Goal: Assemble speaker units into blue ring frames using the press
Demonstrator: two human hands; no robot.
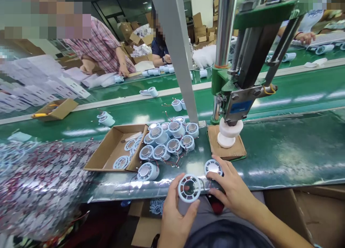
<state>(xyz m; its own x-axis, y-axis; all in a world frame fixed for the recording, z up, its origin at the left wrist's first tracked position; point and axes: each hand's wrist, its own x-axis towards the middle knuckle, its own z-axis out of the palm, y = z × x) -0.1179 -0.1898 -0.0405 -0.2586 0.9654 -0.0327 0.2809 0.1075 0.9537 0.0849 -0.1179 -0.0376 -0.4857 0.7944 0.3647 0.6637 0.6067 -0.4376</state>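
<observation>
My left hand (174, 215) is closed around a white round housing with spokes and a red inside (189, 188), held just off the near edge of the green bench (283, 151). My right hand (231, 190) lies beside it, fingers curled over a second white round part with a metal centre (212, 167) on the bench edge. A cluster of several like parts with metal discs and red-black wires (168, 140) lies just beyond my hands.
An open cardboard box with white parts (115, 149) sits at left. A green hand press (242, 79) stands over a white fixture on a cardboard pad (228, 143). Other people work across the conveyor. A heap of wired parts (40, 183) fills the left.
</observation>
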